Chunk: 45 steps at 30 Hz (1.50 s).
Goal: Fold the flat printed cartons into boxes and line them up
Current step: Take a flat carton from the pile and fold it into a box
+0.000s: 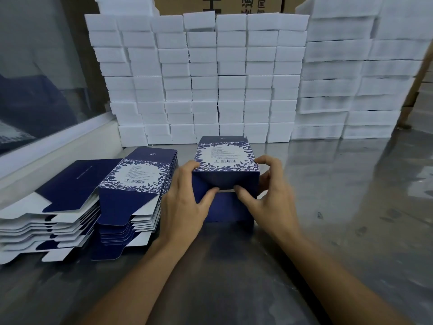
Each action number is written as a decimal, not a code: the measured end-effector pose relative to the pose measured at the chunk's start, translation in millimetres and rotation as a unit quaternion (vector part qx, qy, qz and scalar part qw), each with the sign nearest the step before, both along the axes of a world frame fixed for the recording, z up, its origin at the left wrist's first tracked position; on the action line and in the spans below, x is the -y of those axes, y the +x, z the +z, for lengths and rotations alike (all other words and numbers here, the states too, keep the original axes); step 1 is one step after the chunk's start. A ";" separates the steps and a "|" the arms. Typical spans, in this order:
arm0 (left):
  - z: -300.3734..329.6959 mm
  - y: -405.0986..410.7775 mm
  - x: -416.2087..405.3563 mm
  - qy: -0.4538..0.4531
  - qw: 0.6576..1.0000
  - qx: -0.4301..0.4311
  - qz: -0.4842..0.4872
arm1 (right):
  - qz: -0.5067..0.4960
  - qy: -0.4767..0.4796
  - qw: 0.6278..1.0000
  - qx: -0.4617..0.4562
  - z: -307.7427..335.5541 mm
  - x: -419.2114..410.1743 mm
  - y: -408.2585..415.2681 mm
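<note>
Right now both hands are on one half-formed box (226, 165), navy with a white leaf-print top panel and a barcode, sitting on the grey metal table (351, 207) centre frame. Left hand (185, 202) grips the box's left side, thumb up at the top corner, index finger pressing the near end flap (225, 179) inward. Right hand (269, 191) grips the right side, fingers curled over the top right corner, index finger pushing the same flap from the other side. The two fingertips nearly meet at a pale slit in the flap. Whether anything is inside the box cannot be seen; the near end is almost covered.

Just left of the box, touching the left hand, lies a stack of flat cartons (133, 184), same print, tabs fanned out toward the camera. Further left a second flat stack (58, 207), navy and white sides showing.

Behind the box, a wall of stacked white foam blocks (206, 78) spans the table's back edge. Brown shipping cartons (234, 4) with black print show above them.
</note>
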<state>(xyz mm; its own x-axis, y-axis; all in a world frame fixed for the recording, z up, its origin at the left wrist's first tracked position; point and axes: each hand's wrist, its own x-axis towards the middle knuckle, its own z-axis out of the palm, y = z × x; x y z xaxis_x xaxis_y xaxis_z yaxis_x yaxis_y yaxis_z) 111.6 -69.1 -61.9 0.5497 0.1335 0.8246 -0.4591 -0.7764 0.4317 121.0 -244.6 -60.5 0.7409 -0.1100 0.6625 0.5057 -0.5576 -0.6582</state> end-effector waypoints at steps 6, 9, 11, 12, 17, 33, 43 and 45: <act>-0.4 -1.6 -1.0 -0.035 0.997 -0.031 -0.061 | 0.114 0.094 0.988 -0.041 -0.6 1.1 0.8; 0.1 -1.4 -1.6 -0.117 0.982 -0.043 -0.141 | 0.135 0.167 0.976 -0.044 -0.2 1.7 4.4; 1.3 1.6 -1.6 -0.121 0.982 -0.027 -0.143 | 0.122 0.181 0.975 -0.047 -1.2 3.5 8.0; 1.2 3.2 -1.9 -0.103 0.986 -0.013 -0.127 | 0.113 0.180 0.976 -0.049 -2.0 4.2 9.4; 2.3 6.0 0.8 -0.134 0.984 -0.061 -0.096 | 0.102 0.166 0.976 -0.099 -10.3 7.0 15.1; 6.0 0.7 -1.3 -0.209 0.944 -0.173 -0.190 | 0.195 0.226 0.940 -0.164 4.1 -0.4 0.9; 6.6 -2.3 -2.0 -0.106 0.969 -0.160 -0.155 | 0.051 0.263 0.953 -0.140 6.6 10.5 11.2; 8.5 -1.0 -4.7 -0.060 0.985 -0.110 -0.120 | 0.010 0.277 0.954 -0.116 10.7 12.6 11.5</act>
